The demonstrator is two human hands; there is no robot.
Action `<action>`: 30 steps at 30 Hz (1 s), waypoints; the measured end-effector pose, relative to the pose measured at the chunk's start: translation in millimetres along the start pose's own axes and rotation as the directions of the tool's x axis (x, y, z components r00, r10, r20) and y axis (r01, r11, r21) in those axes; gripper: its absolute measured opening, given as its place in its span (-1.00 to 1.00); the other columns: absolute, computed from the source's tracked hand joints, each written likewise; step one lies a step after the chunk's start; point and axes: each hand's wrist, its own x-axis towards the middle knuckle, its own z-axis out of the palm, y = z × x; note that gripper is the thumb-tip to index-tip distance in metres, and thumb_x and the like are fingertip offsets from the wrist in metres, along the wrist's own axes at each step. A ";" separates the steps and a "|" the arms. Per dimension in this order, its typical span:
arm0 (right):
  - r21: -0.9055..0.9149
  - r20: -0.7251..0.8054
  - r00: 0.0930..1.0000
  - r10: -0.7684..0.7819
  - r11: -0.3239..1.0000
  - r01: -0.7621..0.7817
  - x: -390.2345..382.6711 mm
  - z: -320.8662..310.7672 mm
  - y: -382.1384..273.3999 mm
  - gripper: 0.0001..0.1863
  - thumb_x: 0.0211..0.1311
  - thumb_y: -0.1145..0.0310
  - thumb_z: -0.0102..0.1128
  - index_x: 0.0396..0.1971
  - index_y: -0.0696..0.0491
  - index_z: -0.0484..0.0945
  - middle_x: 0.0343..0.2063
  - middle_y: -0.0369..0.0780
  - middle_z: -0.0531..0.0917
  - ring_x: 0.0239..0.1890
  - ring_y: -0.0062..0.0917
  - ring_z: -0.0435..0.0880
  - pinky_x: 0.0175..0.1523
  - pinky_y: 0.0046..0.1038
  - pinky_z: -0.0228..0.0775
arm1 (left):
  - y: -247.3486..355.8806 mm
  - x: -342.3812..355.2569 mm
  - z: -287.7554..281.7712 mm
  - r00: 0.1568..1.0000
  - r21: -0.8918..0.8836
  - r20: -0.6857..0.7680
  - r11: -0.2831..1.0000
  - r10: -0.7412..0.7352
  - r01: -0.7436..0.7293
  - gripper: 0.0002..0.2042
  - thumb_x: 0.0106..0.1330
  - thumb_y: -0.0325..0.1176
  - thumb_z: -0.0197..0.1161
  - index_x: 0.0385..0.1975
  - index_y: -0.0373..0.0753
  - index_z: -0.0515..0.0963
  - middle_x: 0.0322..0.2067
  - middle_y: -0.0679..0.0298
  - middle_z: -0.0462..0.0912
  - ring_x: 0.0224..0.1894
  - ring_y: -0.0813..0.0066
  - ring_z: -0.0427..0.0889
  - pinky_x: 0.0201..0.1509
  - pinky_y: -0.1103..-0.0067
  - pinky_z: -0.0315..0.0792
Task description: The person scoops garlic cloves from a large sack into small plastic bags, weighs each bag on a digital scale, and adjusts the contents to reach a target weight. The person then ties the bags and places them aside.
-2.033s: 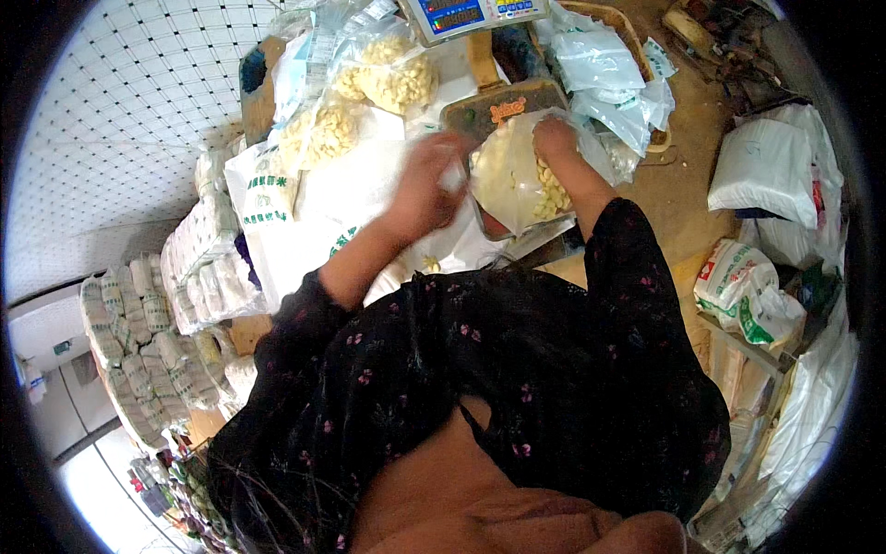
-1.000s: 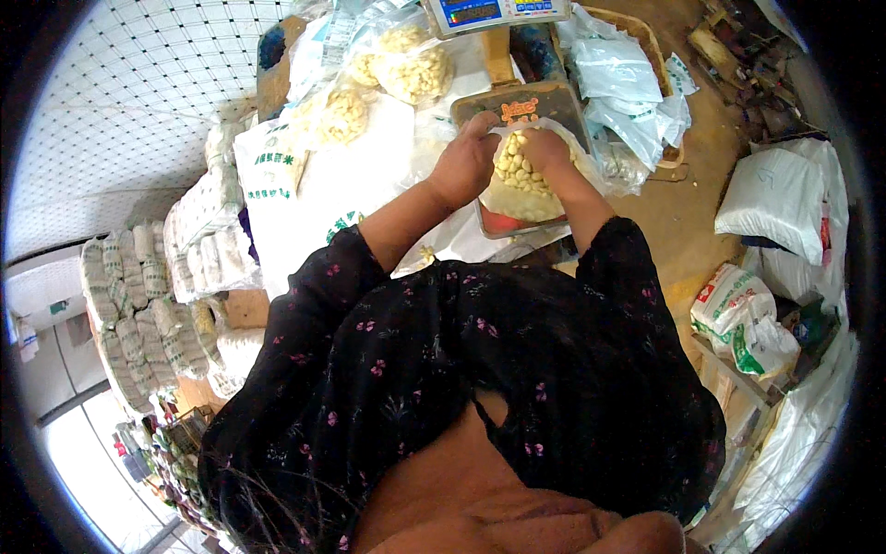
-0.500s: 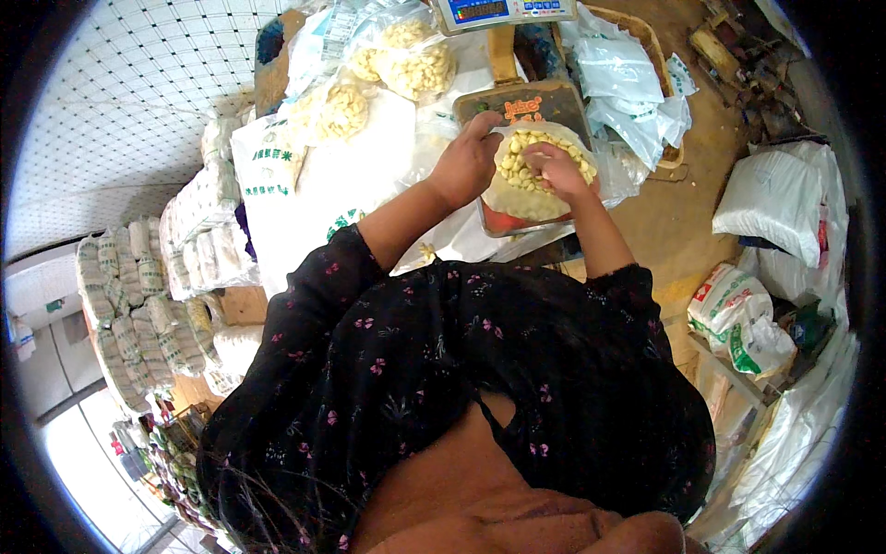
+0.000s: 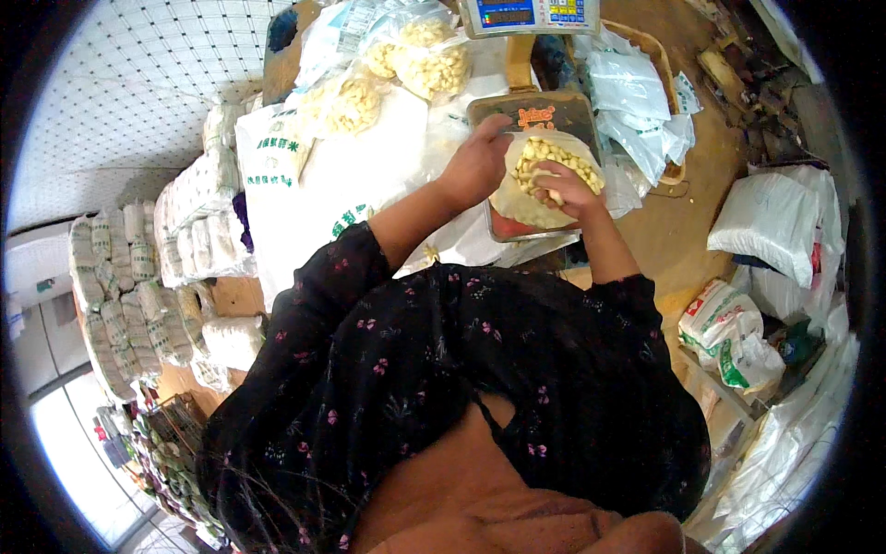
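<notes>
A translucent plastic bag (image 4: 519, 205) of pale yellow peeled garlic cloves (image 4: 540, 155) lies open on the metal pan (image 4: 487, 113) of a digital scale. My left hand (image 4: 478, 166) is closed on the bag's left rim, with the index finger stretched toward the pan's back. Inside the mouth of the bag is my right hand (image 4: 570, 191), its fingers curled around some cloves; how many it holds is hidden.
Behind the pan stands the scale's display (image 4: 526, 16). Filled clear bags of cloves (image 4: 432, 69) lie on white printed sacks (image 4: 369, 138) at left. Flat plastic bags (image 4: 632, 97) rest in a basket (image 4: 672, 74) at right. Packed white bundles (image 4: 120, 286) are stacked far left.
My right hand has turned and curled its fingers more among the cloves. My left hand keeps the bag's rim. The whole view has shifted slightly.
</notes>
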 end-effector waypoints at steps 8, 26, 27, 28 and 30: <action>-0.303 -0.193 0.940 -0.280 0.929 0.215 52.2 -26.8 -10.7 -0.65 0.02 0.36 0.17 -0.13 0.01 0.42 -0.37 -0.25 0.56 -0.35 -0.51 0.57 -0.39 -0.51 0.43 | -0.5 11.2 0.5 0.997 -0.005 0.071 1.000 -0.007 0.007 -0.69 -0.01 -0.60 0.00 -0.20 -0.44 0.42 -0.01 -0.05 0.30 0.03 0.05 0.35 0.09 0.44 0.32; 0.495 -0.123 0.939 -0.322 0.800 0.340 128.1 -69.7 27.2 -0.61 0.17 0.17 -0.02 -0.06 0.06 0.40 -0.18 -0.19 0.54 -0.19 -0.38 0.53 -0.11 -0.37 0.37 | -195.4 -238.0 -133.0 0.281 0.041 -0.074 0.279 -0.957 0.959 -0.52 0.07 -0.17 0.22 -0.06 -0.33 0.42 -0.03 -0.02 0.43 0.01 0.13 0.42 0.03 0.42 0.35; 0.507 -0.123 0.938 -0.323 0.792 0.339 134.0 -64.8 26.8 -0.61 0.18 0.17 -0.03 -0.06 0.06 0.40 -0.18 -0.19 0.54 -0.19 -0.38 0.53 -0.10 -0.37 0.37 | -204.3 -245.3 -127.7 0.276 0.055 -0.050 0.274 -0.960 0.960 -0.47 0.03 -0.10 0.24 -0.06 -0.35 0.43 -0.04 -0.06 0.43 0.01 0.10 0.42 0.05 0.44 0.34; 0.517 -0.155 0.929 -0.336 0.774 0.366 134.5 -69.6 26.9 -0.61 0.19 0.17 -0.04 -0.05 0.06 0.40 -0.18 -0.19 0.54 -0.19 -0.38 0.53 -0.09 -0.37 0.37 | -215.9 -240.9 -119.1 0.305 0.068 -0.007 0.303 -0.952 0.950 -0.42 -0.01 -0.03 0.25 -0.07 -0.36 0.43 -0.04 -0.11 0.42 0.00 0.07 0.42 0.06 0.46 0.32; 0.537 -0.160 0.917 -0.365 0.748 0.391 147.2 -63.5 22.8 -0.61 0.20 0.16 -0.05 -0.05 0.06 0.40 -0.18 -0.18 0.54 -0.18 -0.38 0.53 -0.08 -0.37 0.36 | -241.3 -263.5 -103.7 0.210 0.097 -0.102 0.200 -0.972 0.975 -0.31 -0.05 0.04 0.27 -0.04 -0.44 0.38 -0.02 -0.14 0.41 0.02 0.08 0.42 0.04 0.48 0.34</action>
